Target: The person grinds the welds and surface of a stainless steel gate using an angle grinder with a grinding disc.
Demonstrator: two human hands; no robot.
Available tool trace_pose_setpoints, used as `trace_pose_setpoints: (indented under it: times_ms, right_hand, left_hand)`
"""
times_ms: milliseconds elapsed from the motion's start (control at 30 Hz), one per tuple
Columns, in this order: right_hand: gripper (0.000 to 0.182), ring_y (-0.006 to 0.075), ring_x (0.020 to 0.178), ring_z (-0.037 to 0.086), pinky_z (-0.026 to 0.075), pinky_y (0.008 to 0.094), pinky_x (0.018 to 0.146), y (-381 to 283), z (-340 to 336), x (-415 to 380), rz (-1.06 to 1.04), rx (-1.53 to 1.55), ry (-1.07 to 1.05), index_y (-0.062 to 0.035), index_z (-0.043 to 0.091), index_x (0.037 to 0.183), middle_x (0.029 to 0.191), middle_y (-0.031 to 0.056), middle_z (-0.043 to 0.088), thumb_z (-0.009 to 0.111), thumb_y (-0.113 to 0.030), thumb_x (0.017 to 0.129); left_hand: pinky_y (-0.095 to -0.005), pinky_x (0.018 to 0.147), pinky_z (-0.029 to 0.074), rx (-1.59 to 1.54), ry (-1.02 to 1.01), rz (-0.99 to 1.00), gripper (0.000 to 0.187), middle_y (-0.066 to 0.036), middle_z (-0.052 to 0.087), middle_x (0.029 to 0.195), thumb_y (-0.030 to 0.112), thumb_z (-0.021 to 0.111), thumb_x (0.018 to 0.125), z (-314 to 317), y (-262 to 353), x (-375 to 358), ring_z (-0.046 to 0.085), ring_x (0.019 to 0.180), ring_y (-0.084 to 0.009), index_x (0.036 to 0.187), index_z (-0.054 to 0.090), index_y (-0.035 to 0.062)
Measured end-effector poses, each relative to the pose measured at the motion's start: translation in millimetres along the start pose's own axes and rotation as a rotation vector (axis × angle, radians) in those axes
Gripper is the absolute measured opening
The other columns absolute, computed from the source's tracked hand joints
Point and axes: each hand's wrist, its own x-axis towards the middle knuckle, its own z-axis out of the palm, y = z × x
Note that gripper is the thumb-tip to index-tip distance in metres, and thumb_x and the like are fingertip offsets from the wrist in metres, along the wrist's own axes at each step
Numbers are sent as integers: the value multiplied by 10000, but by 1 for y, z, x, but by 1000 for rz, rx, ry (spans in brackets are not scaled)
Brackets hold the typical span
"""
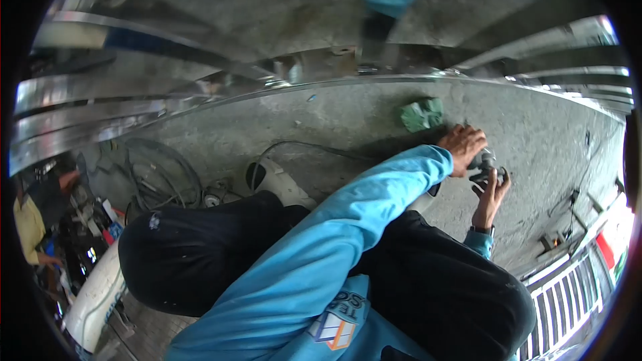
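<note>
My left hand (463, 148) reaches across in a light blue sleeve, its fingers wrapped over a small dark power tool (488, 159) with a grey metal head. It looks like an angle grinder, but the fingers cover most of its body. From the right comes my right hand (493, 195), with a dark band at the wrist. Its thumb and fingers curve around the tool's black lower part. Just beyond my left hand lies a crumpled green bundle (422, 115) on the concrete floor (348, 110).
A dark cable (314, 145) runs along the floor and under my left sleeve. Coiled hose (164, 170) lies at left, by my shoe (274, 180). Long metal bars (221, 60) cross the far side. A white grille (558, 304) stands lower right. Another person's yellow clothing (28, 224) shows far left.
</note>
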Motion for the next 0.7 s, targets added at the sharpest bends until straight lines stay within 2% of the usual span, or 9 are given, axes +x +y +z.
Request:
trace_pose_setpoints:
  times_ms: [133, 167, 233, 333, 467, 533, 600, 667, 700]
  right_hand:
    - [658, 150, 884, 610, 500, 294, 690, 12, 11, 1, -435, -389, 93, -116, 295, 1497, 1143, 131, 588, 580, -439, 1000]
    - [658, 150, 884, 610, 500, 294, 690, 11, 14, -1, -445, -395, 76, -116, 295, 1497, 1143, 131, 588, 580, -439, 1000]
    - [644, 156, 850, 615, 501, 309, 665, 3, 17, -5, -269, -353, 88, -101, 298, 1485, 1113, 149, 598, 553, -452, 1009]
    - [644, 181, 809, 620, 530, 317, 593, 15, 15, 3, -312, -351, 75, -125, 310, 1468, 1073, 138, 583, 530, -513, 1003]
    - [590, 188, 708, 563, 472, 326, 572, 46, 12, 32, -508, -504, 231, -56, 346, 1391, 996, 159, 585, 467, -500, 1021]
    - [587, 259, 719, 546, 469, 421, 638, 38, 24, 27, -479, -556, 313, -31, 342, 1373, 971, 200, 568, 401, -499, 1023]
    - [571, 275, 760, 549, 471, 440, 660, 37, 27, 32, -427, -451, 277, -23, 352, 1361, 955, 204, 574, 404, -475, 1017]
    - [453, 261, 795, 552, 481, 391, 705, 17, 44, 19, -446, -361, 311, -8, 425, 1294, 978, 205, 590, 407, -375, 1030]
    - [347, 309, 863, 571, 479, 413, 765, 46, 22, 43, -596, -524, 296, -8, 496, 1216, 1083, 235, 559, 410, -295, 1040]
  left_hand:
    - [-439, 1122, 297, 47, -94, -46, 797, -94, 425, 1405, 178, 791, 677, -14, 7, -2, 393, 1335, -267, 1386, 438, 86]
    - [-442, 1126, 285, 46, -67, -42, 805, -92, 417, 1414, 194, 792, 690, -3, 4, 3, 381, 1342, -261, 1399, 426, 85]
    - [-436, 1125, 278, 100, -98, -65, 810, -86, 413, 1421, 201, 793, 697, -7, 6, 1, 377, 1344, -252, 1408, 421, 89]
    - [-431, 1120, 280, 98, -124, -75, 814, -84, 415, 1418, 199, 795, 700, -16, 10, 1, 379, 1342, -248, 1413, 416, 91]
    - [-424, 1110, 287, 107, -124, -81, 841, -85, 419, 1409, 216, 818, 687, -9, 8, 6, 382, 1341, -246, 1414, 413, 92]
    - [-437, 1125, 281, 88, -106, -73, 850, -85, 419, 1412, 229, 835, 685, -7, 8, 4, 374, 1354, -249, 1411, 416, 91]
    - [-452, 1143, 276, 16, -48, -112, 829, -88, 416, 1418, 215, 837, 701, -11, 8, 0, 369, 1366, -257, 1407, 422, 92]
    - [-455, 1139, 294, -29, 13, -94, 763, -93, 433, 1408, 169, 828, 714, -21, 9, -8, 395, 1352, -273, 1382, 466, 93]
    - [-452, 1111, 316, -19, 14, -91, 736, -84, 457, 1385, 165, 831, 698, -19, 8, -5, 422, 1325, -272, 1352, 500, 90]
